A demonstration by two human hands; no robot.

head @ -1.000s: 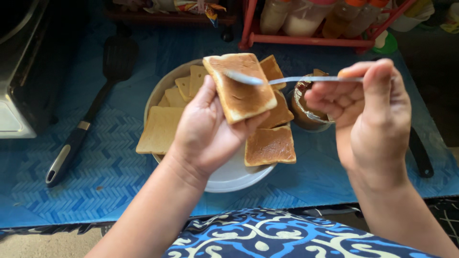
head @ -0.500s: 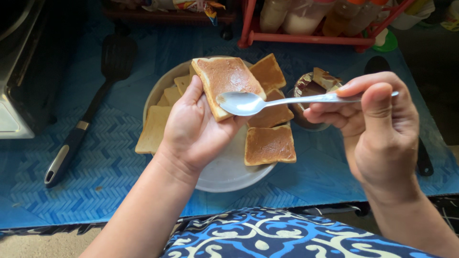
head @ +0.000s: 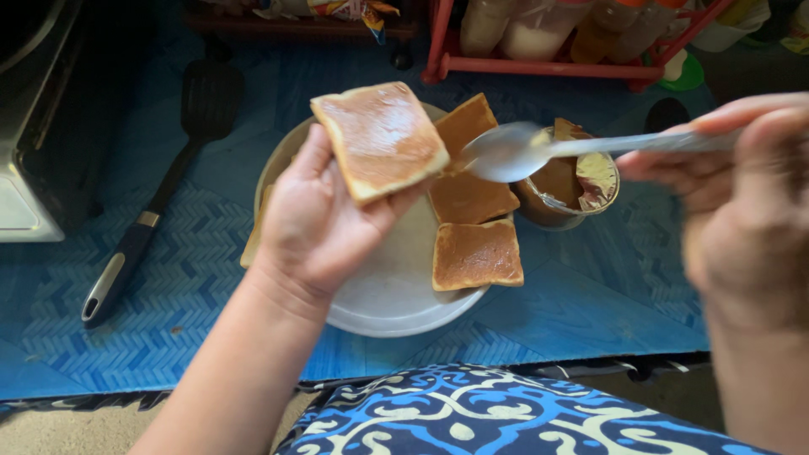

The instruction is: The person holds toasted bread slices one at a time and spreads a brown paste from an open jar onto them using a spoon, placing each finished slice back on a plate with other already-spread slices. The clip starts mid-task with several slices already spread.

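At the far left edge, part of a dark and white appliance (head: 29, 126) stood on the blue herringbone-patterned table covering (head: 194, 286). Just right of it lay a black slotted spatula with a black and grey handle (head: 156, 198), blade toward the far side, handle slanting toward the near left, well apart from both hands. The left hand (head: 316, 223) was raised over the round white plate (head: 396, 299), fingers and thumb clamped on the near edge of a square slice of white bread coated with light brown spread (head: 381, 139); the slice was held tilted, spread side up, above the plate's left half and clear of it. A corner of a plain slice showed past the left wrist at the plate's left rim. On the plate, right of the held slice, three spread-coated bread slices (head: 476, 253) lay in a column, the two farther ones overlapping, the nearest one lying alone near the rim. Just beside the plate's right edge stood a small round tub of brown spread with its foil lid peeled back (head: 569, 190). A metal spoon (head: 506, 152) hovered with its bowl between the held slice and the tub, touching neither as far as could be seen. The right hand (head: 750, 202), blurred at the right edge, was closed on the spoon's handle. Along the far edge stood a red wire rack holding bottles (head: 548, 50). A blue and white patterned cloth (head: 506, 413) filled the near bottom.
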